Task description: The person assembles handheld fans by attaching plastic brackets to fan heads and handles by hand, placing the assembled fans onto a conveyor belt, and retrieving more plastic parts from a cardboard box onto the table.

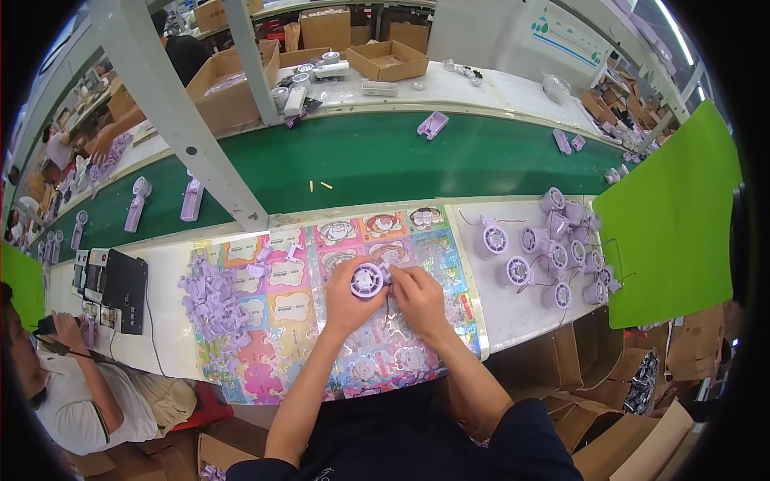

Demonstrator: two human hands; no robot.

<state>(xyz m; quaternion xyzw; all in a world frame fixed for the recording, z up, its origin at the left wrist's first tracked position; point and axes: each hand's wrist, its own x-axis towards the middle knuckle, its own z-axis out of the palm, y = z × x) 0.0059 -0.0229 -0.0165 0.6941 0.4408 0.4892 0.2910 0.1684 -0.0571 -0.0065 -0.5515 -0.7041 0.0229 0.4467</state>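
My left hand grips a round lilac fan housing with a white grille, held just above a colourful cartoon mat on the white bench. My right hand pinches at the housing's right edge, where a thin wire hangs down. A heap of small lilac plastic parts lies on the mat to the left. Several more lilac fan housings with wires sit grouped on the bench to the right.
A green conveyor belt runs behind the bench, carrying lilac handheld fan bodies and a part. A grey frame post slants across it. Green dividers, cardboard boxes, a black device, and a seated person at left surround me.
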